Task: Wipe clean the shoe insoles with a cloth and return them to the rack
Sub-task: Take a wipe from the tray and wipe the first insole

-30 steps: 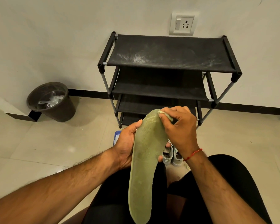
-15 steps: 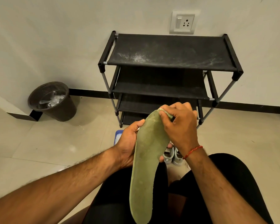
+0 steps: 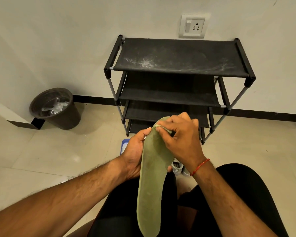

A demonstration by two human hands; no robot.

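Observation:
A long green insole (image 3: 151, 183) stands nearly upright over my lap, toe end up. My left hand (image 3: 135, 151) grips it from behind at the upper part, thumb on its left edge and a fingertip showing at its right edge. My right hand (image 3: 179, 139) pinches a small pale cloth (image 3: 162, 128) and presses it on the insole's toe end. Most of the cloth is hidden under my fingers. The black shoe rack (image 3: 178, 72) stands against the wall just beyond my hands, its shelves bare and the top one dusty.
A dark bin (image 3: 56, 108) with plastic in it stands on the floor at the left by the wall. A pair of pale shoes (image 3: 179, 168) and a blue object (image 3: 124, 144) lie on the tiles under my hands. My knees in black fill the bottom.
My right hand with the cloth has slid a little to the left across the insole's toe end. The left hand and the insole have barely moved.

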